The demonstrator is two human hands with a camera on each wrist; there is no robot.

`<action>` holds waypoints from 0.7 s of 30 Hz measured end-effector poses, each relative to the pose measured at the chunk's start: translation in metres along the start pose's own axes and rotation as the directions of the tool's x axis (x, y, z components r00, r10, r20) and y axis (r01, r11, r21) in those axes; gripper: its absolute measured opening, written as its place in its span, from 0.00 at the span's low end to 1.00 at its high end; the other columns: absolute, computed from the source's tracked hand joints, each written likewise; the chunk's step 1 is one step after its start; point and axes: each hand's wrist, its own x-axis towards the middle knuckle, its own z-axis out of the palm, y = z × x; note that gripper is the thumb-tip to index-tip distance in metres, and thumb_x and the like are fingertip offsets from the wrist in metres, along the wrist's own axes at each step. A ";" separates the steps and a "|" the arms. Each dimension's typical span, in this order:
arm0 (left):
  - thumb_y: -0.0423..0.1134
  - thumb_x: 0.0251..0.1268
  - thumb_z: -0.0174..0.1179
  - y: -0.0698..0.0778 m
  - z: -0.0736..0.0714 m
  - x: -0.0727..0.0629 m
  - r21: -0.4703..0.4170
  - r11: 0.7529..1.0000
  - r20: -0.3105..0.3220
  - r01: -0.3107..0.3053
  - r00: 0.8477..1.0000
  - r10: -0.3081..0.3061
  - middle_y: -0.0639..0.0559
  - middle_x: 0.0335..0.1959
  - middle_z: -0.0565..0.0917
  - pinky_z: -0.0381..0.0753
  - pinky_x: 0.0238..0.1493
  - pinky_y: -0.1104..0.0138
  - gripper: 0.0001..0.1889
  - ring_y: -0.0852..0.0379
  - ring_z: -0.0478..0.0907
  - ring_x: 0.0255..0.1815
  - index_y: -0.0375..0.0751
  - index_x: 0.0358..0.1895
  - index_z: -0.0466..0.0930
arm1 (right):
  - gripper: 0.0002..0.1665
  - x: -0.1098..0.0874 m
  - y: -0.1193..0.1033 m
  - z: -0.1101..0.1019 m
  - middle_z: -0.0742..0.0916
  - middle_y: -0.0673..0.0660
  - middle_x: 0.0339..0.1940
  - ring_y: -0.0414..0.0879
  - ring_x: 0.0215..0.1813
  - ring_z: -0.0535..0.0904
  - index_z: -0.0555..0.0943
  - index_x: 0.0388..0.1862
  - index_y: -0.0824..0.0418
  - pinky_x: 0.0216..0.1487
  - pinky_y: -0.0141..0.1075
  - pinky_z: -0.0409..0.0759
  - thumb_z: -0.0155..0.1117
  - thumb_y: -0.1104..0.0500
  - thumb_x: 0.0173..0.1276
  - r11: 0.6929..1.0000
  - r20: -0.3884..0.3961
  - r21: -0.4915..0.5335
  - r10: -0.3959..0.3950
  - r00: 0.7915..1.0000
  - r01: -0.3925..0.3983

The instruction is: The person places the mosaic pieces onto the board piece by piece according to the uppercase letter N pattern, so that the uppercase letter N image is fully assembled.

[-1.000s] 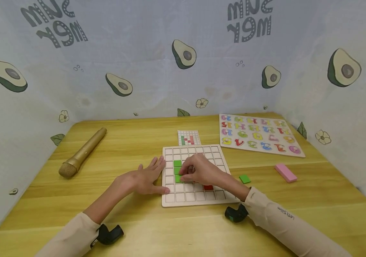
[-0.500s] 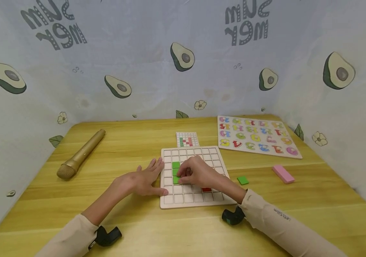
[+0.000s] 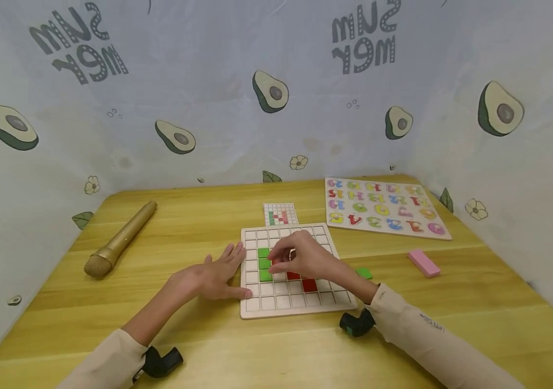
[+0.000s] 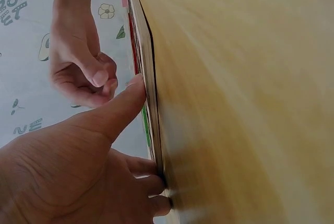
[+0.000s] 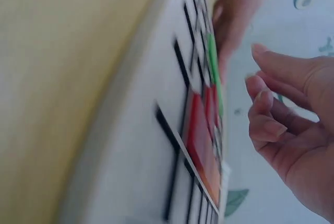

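A wooden grid board (image 3: 301, 311) lies on the table in front of me. Green tiles (image 3: 263, 263) form a short column on its left part, and red tiles (image 3: 309, 285) run diagonally to their right, partly behind my right hand (image 3: 302, 256). That hand hovers close over the board, its fingers loosely bent. In the right wrist view a gap shows between thumb and fingertips, with nothing in it. My left hand (image 3: 213, 278) steadies the board's left edge, fingers extended against it and thumb (image 4: 128, 98) resting on the rim.
Behind the board lies a small pattern card (image 3: 279, 207). To the right are a loose green tile (image 3: 364, 273) and a pink block (image 3: 424, 263). A number puzzle (image 3: 378, 208) sits at the back right, a gold microphone (image 3: 123, 240) at the left.
My right hand has risen slightly off the board and its fingers have eased, so more red tiles show beneath it. The left hand stays at the edge. The head view has shifted slightly.
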 end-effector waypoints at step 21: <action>0.62 0.79 0.62 0.046 -0.024 -0.038 -0.021 1.000 0.014 0.010 1.000 -0.009 0.40 0.91 0.36 0.40 0.84 0.34 0.56 0.42 0.34 0.91 0.34 0.89 0.37 | 0.09 -0.088 0.072 -0.089 0.89 0.55 0.36 0.43 0.35 0.80 0.91 0.47 0.63 0.37 0.32 0.81 0.79 0.66 0.69 0.994 0.178 0.089 0.052 0.983 -0.069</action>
